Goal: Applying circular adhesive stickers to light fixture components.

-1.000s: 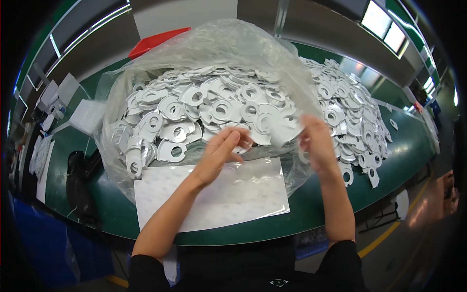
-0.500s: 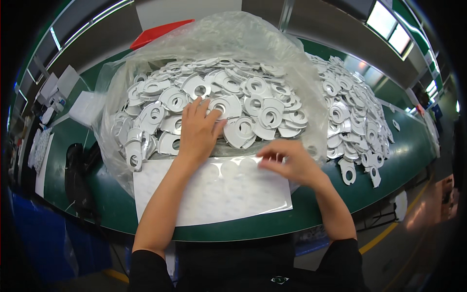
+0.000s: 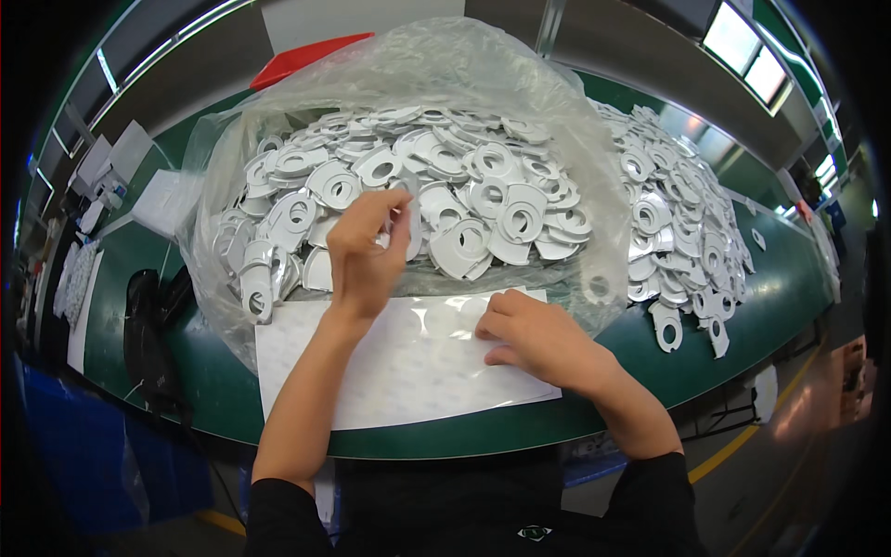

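My left hand point(image 3: 368, 249) is raised over the front of the pile, its thumb and fingers closed on the edge of a white plastic ring-shaped part point(image 3: 412, 223), which is tilted almost edge-on. My right hand point(image 3: 536, 336) rests at the upper right of a white sheet point(image 3: 371, 376) with clear round stickers. Its fingers are curled down beside a round sticker point(image 3: 471, 317); whether they pinch anything is hidden. Behind both hands, a large clear plastic bag point(image 3: 436, 65) lies open around a heap of similar white plastic parts point(image 3: 459, 243).
A second heap of white parts point(image 3: 682, 218) spreads over the green table point(image 3: 770, 316) on the right. A black object point(image 3: 147, 343) with a cable lies at the left. White foam sheets point(image 3: 167, 206) are beside the bag, and a red tray-like piece point(image 3: 311, 59) sits behind it.
My left hand has gone from lying spread on the pile to gripping one white part and tipping it up. My right hand has moved slightly left and down onto the sheet.
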A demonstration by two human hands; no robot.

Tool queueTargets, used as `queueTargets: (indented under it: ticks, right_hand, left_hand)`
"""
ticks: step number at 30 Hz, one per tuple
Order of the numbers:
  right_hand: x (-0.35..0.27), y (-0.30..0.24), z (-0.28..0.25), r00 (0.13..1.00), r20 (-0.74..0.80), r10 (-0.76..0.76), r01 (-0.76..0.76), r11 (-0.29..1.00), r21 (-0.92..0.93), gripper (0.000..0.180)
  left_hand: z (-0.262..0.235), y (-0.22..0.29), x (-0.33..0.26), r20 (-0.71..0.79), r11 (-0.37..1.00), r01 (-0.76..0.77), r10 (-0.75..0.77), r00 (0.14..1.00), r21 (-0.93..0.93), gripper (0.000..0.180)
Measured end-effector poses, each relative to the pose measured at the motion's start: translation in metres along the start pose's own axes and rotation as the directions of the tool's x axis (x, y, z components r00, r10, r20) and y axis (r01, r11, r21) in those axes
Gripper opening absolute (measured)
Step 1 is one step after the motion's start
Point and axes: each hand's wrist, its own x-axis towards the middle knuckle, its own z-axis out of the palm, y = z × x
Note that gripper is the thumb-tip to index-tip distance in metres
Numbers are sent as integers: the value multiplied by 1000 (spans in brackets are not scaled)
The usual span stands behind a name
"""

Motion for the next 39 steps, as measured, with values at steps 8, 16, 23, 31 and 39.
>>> queueTargets:
  ticks: [8,16,23,31,39]
  right_hand:
    - [9,-2,-4,993,107,51,-47,998,-37,28]
    - [-7,-4,5,999,4,-39,39,995,-90,14]
    - [-18,11,-51,974,145,-174,90,886,454,9]
    - [1,37,-28,916,-275,291,71,559,826,10]
    - [22,36,15,877,-318,359,92,526,846,15]
  left_hand:
    - [13,35,-25,695,249,839,-473,541,-483,18]
    - [29,38,-42,854,-359,775,-220,471,-520,47]
    - [34,32,-49,897,-407,800,-216,386,-442,44]
    - [39,37,-52,909,-298,867,-251,333,-400,47]
    - [38,40,-52,895,-223,884,-285,343,-410,59]
